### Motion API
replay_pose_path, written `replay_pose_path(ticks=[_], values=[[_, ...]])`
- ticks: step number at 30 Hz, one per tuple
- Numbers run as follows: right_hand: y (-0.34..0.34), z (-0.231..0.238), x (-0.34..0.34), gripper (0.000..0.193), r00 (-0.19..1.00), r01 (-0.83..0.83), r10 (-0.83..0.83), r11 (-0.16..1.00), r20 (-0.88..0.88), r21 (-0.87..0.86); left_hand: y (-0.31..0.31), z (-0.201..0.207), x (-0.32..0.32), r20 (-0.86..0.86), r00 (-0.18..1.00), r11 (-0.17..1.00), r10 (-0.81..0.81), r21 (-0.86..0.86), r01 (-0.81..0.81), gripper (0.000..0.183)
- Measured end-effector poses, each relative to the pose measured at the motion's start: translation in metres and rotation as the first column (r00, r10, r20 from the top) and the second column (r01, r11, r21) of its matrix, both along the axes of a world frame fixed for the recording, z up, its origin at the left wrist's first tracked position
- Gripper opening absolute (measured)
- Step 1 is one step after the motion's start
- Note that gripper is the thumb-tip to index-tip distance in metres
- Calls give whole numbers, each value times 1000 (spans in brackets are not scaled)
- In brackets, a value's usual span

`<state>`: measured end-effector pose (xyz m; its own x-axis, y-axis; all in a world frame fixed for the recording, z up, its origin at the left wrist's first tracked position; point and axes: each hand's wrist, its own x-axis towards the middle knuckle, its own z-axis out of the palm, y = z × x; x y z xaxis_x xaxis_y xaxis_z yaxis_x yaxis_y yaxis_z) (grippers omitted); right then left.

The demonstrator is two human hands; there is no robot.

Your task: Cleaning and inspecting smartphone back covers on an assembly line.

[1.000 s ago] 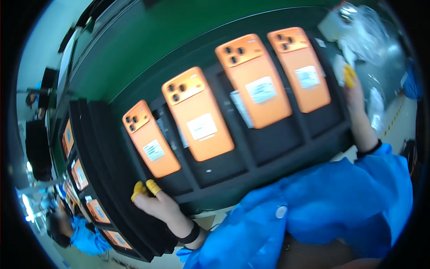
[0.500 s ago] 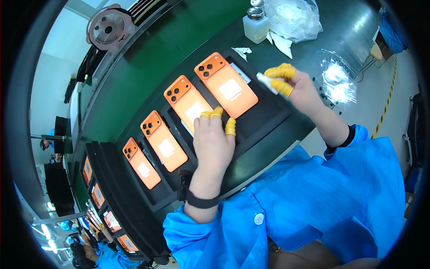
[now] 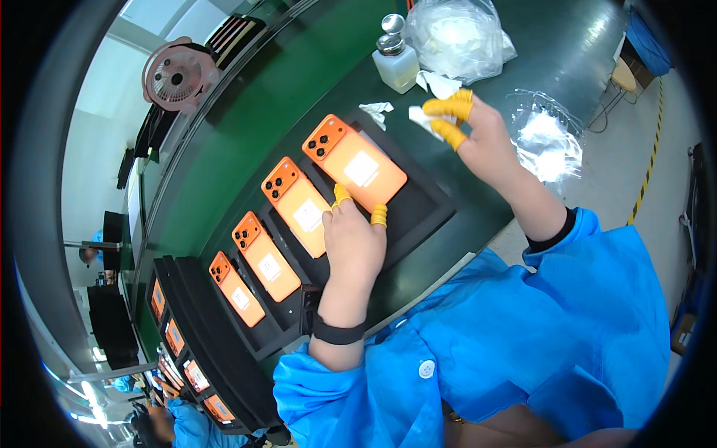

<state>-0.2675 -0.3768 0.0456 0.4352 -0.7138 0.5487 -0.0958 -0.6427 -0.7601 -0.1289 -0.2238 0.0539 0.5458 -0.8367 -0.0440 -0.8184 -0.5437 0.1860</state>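
Several orange phones lie camera side up in a row in a black tray (image 3: 418,213), each with a white square on its back. My left hand (image 3: 355,239), with yellow finger cots and a black wristband, grips the lower left corner of the rightmost phone (image 3: 381,175). One fingertip is on its side edge and the thumb is at its lower end; the other fingers are partly hidden. Close to its fingers is the neighbouring phone (image 3: 297,205). Beyond the tray's right side, my right hand (image 3: 485,142) pinches a small white wipe (image 3: 424,121) between yellow-covered fingertips.
A pump bottle (image 3: 397,69), crumpled white wipes (image 3: 376,113) and a clear plastic bag (image 3: 459,41) sit at the back. Clear film (image 3: 549,142) lies at the right. Black trays of phones (image 3: 213,351) are stacked at left. A fan (image 3: 178,76) stands far left.
My left hand has gone from between two phones to the rightmost phone's corner. That phone has shifted slightly and covers most of a label beside it. My right hand still holds the wipe.
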Motion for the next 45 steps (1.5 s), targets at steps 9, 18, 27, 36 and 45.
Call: replay_pose_path(ticks=[9, 18, 27, 36, 45], values=[[-51, 0, 31, 22, 925, 275, -323, 932, -199, -237, -15, -4, 28, -496, 850, 935, 176, -187, -302, 53], [-66, 32, 51, 23, 890, 319, -403, 885, -212, -340, -29, 6, 33, -826, 552, 906, 114, -142, -399, 27], [-103, 25, 83, 21, 741, 294, -496, 846, -453, -446, -23, -13, 48, -986, 10, 671, -167, -121, -732, 19], [-101, 20, 75, 18, 910, 270, -372, 866, -183, -420, -22, -17, 64, -914, -198, 670, -353, -99, -736, 19], [7, 17, 48, 26, 940, 86, 53, 919, 337, -386, -25, -2, 68, -766, -411, 657, -493, -19, -754, 20]])
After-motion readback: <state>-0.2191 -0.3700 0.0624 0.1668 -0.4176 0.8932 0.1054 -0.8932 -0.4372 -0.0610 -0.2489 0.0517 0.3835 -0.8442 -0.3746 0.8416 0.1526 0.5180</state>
